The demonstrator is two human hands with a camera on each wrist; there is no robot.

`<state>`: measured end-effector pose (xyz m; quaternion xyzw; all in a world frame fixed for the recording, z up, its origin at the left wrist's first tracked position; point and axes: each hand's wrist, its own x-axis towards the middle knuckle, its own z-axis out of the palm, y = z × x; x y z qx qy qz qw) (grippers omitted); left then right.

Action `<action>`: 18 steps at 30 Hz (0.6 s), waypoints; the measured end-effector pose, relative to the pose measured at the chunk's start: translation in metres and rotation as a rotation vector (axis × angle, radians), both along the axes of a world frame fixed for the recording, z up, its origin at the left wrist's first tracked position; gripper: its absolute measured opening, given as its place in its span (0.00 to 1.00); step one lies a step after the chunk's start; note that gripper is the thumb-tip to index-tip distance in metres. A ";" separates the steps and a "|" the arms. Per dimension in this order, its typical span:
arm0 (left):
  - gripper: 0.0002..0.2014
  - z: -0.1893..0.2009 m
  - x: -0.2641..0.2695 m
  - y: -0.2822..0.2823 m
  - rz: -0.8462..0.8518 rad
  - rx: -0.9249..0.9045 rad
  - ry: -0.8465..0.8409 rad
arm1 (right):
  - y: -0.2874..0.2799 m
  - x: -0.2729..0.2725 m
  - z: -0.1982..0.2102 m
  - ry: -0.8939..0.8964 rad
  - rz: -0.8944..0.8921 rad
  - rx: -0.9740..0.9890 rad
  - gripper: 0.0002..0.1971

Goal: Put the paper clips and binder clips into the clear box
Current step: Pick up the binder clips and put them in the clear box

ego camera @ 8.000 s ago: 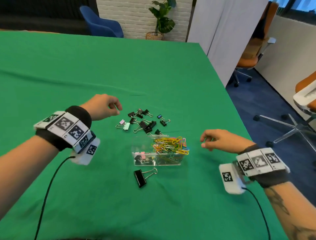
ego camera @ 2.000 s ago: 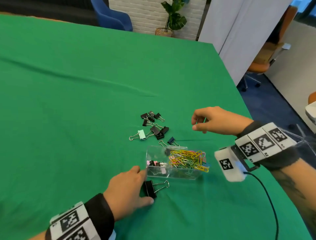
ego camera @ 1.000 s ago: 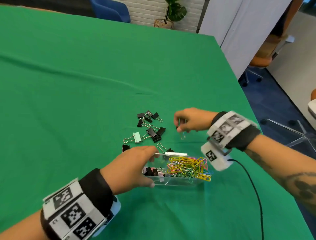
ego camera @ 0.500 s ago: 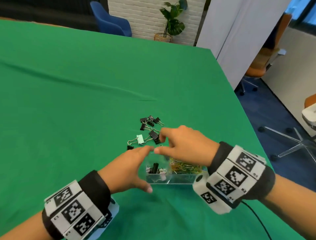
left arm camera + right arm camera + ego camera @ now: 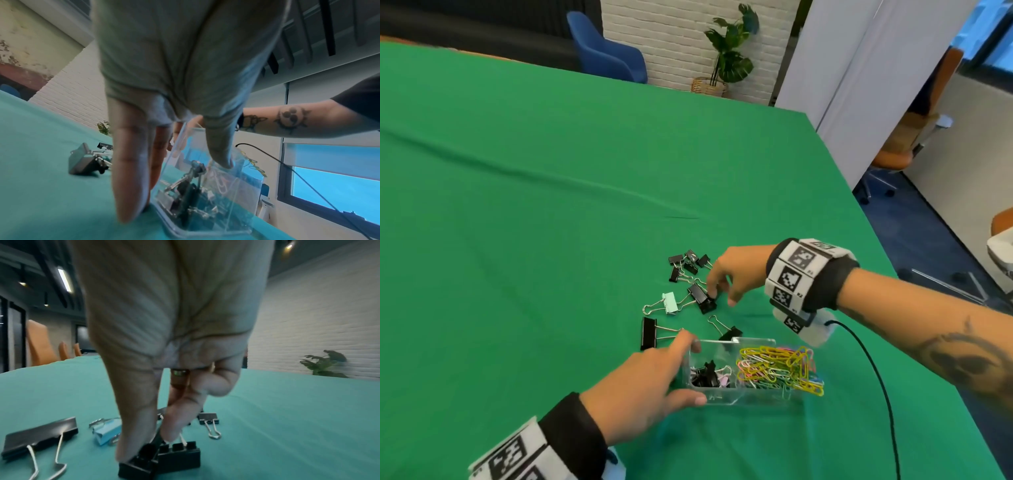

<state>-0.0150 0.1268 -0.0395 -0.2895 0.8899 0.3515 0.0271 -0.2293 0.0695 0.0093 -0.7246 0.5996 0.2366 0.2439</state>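
Beyond the far edge of the green tablecloth (image 5: 551, 154) stand a blue chair (image 5: 606, 56) and a potted plant (image 5: 726, 51), with orange chairs (image 5: 914, 137) off its right side.

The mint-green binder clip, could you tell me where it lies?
In the head view, the mint-green binder clip lies on the green cloth, left of the right hand, beyond the clear box.

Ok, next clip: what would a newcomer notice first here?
Probably the bright tangle of paper clips heaped in the right end of the clear box, which the left hand grips at its left end. Just beyond it, the right hand pinches one of two black binder clips lying together on the green cloth.
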 end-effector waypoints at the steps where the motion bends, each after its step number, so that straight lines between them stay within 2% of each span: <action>1: 0.24 -0.001 0.000 0.000 -0.002 -0.011 0.004 | -0.003 0.003 -0.003 -0.004 0.025 0.019 0.18; 3: 0.24 -0.002 0.001 0.001 -0.005 -0.014 0.010 | -0.005 0.007 -0.008 0.014 0.014 0.053 0.17; 5: 0.24 -0.003 0.001 0.002 -0.002 -0.024 0.020 | -0.005 0.009 -0.016 0.069 -0.015 0.050 0.23; 10: 0.25 -0.002 0.001 0.003 0.002 -0.053 0.021 | -0.009 0.019 -0.024 0.212 0.032 -0.106 0.27; 16: 0.26 0.000 0.001 0.003 -0.014 -0.071 0.010 | -0.015 0.012 -0.018 0.147 -0.057 -0.072 0.15; 18: 0.26 0.001 0.001 0.003 -0.015 -0.074 0.011 | -0.013 0.004 -0.001 0.112 -0.114 -0.098 0.14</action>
